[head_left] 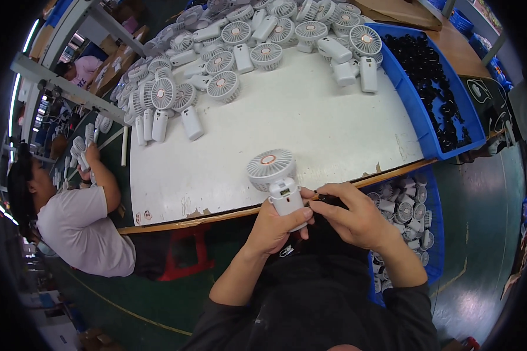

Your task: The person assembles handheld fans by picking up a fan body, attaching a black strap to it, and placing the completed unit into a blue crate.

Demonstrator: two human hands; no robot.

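Upright handheld fan (277, 184) in hands (310, 222)

You are in a small factory assembly workshop. The white desk (287, 123) before you carries dozens of identical white handheld fans (228, 52) heaped along its far edge. To the desk's right stands a blue bin of black parts (436, 76), and below the desk's near right corner another blue bin (407, 210) holds more fans. Left of the desk a co-worker (76, 222) sits at a green bench with the same fans.
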